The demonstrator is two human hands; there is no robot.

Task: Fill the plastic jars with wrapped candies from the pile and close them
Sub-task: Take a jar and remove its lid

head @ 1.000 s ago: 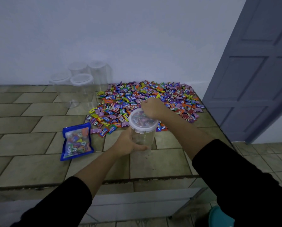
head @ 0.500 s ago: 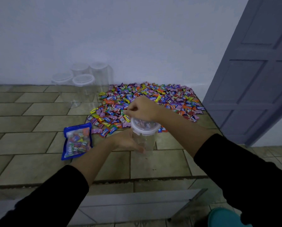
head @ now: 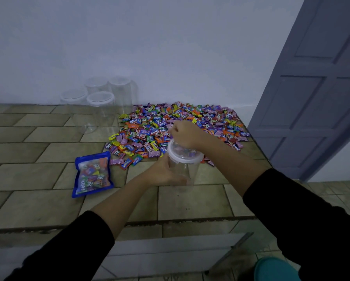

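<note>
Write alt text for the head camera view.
At a tiled counter, a person's left hand grips a clear plastic jar while the right hand is curled at its white rim. Behind lies a pile of wrapped candies, with four empty jars and a blue candy bag to the left.

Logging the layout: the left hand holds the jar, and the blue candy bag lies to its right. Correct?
No. The head view shows the blue candy bag lying to the left of the jar, which the left hand does hold.
</note>
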